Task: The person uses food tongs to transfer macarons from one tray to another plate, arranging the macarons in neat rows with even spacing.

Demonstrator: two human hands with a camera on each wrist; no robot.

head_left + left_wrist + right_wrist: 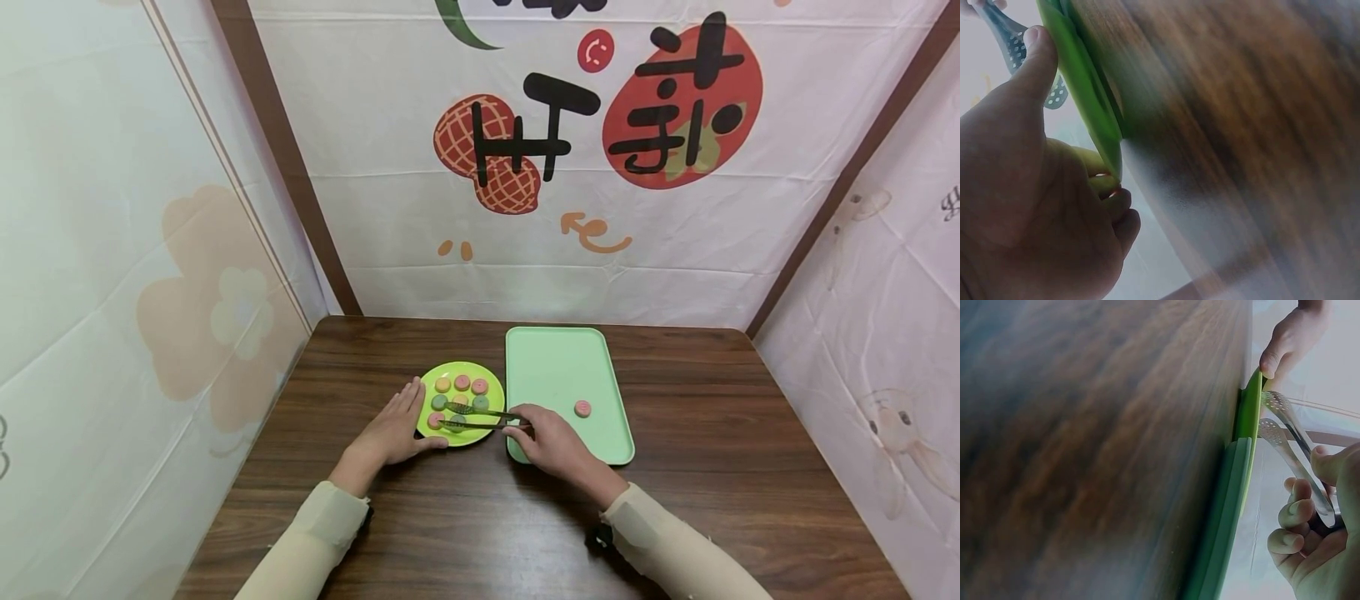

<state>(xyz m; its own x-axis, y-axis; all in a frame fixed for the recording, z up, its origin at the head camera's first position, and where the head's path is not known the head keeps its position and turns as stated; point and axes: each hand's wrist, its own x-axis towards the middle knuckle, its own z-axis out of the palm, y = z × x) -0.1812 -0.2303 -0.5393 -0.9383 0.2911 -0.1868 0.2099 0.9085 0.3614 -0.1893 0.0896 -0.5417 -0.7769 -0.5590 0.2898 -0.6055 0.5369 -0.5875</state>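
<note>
My right hand (551, 437) holds metal tongs (1300, 447) with perforated tips. In the head view the tong tips are apart, over the front part of a yellow-green plate (486, 431). Several small round macaron-like pieces in pink, yellow and green lie on that plate, among them a pink piece (462, 382) at the back and a green piece (481, 403) at the right. Whether the tongs touch a piece cannot be told. My left hand (392, 425) rests against the plate's left rim, fingers extended along it and thumb at the near edge.
Right beside the plate lies a light green tray (551, 367) with a single pink piece (582, 408) on it. Both stand on a dark wooden table (480, 517). A printed white cloth (375, 217) hangs behind, with more cloth at both sides.
</note>
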